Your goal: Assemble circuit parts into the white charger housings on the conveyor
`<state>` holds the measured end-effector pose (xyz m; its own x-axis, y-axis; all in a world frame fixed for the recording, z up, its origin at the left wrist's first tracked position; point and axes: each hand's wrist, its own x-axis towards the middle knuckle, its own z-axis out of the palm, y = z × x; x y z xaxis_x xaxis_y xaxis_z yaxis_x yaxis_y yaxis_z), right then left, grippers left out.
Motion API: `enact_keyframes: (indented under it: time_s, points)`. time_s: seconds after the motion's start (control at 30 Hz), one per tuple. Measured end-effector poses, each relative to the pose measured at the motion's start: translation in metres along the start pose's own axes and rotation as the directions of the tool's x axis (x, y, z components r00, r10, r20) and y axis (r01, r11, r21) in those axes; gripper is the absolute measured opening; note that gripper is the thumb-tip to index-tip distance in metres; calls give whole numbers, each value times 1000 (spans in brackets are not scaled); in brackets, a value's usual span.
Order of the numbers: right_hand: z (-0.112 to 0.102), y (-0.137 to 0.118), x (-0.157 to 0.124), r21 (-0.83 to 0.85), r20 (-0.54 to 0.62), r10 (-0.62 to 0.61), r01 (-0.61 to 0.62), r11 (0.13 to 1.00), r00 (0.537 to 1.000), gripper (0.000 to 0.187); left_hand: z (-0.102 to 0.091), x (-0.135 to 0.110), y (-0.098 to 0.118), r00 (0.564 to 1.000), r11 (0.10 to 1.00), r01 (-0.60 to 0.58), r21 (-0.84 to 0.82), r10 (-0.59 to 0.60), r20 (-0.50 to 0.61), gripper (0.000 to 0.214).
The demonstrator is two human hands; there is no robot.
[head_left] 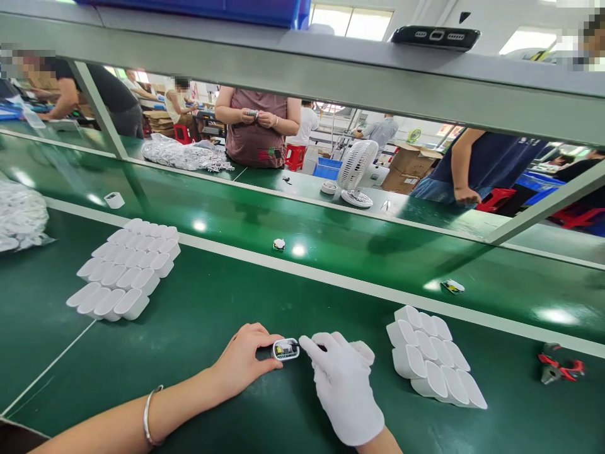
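My left hand [246, 362] is bare, wears a bracelet at the wrist, and grips a small white charger shell [285, 349] with a circuit board showing in its open end. My right hand [344, 381] wears a white glove; its fingers curl round a white part [363, 350] I cannot name, and its forefinger touches the shell's end. Both hands rest on the green bench [212, 321] near its front edge. To the left lie rows of empty white shells [125, 268]. A smaller stack of white shells [432, 359] lies just right of my gloved hand.
A red-handled tool [560, 367] lies at the far right. On the conveyor belt [331, 236] behind sit single white parts [114, 200] and a small item [279, 244]. A bag of white parts [19, 217] is at left. Other people work across the line beside a desk fan [357, 170].
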<state>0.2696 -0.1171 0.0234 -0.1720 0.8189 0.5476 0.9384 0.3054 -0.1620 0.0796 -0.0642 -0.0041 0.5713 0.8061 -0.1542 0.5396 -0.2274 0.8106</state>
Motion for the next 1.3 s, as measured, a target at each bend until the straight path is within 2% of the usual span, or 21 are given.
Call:
enact_keyframes:
  time_s: [0.2,0.4,0.6,0.77,1.0,1.13,1.3]
  points:
    - [-3,2,1,26,-72,65,-64,998,995,34,0,1,0,1000,1000,16,2,-16,-7,33]
    - [5,0,-2,53,-11,48,-47,997,999,35,-1,1,-1,1000,1000,-5,9,5,-4,32]
    - [2,4,-3,40,-38,85,-83,996,996,32,0,1,-1,1000,1000,2,-7,-2,-15,32]
    - [8,-1,-3,30,-20,62,-61,998,998,33,0,2,-2,1000,1000,-21,7,21,3,24]
    - [11,-2,-3,26,-43,46,-45,999,998,32,-1,2,-2,999,999,-41,22,42,-22,31]
    - [11,-1,-3,52,-41,17,-15,999,999,33,0,1,-1,999,999,-37,21,37,-9,28]
    - [8,0,-4,24,-42,53,-52,998,998,34,0,1,0,1000,999,-26,18,26,-1,26]
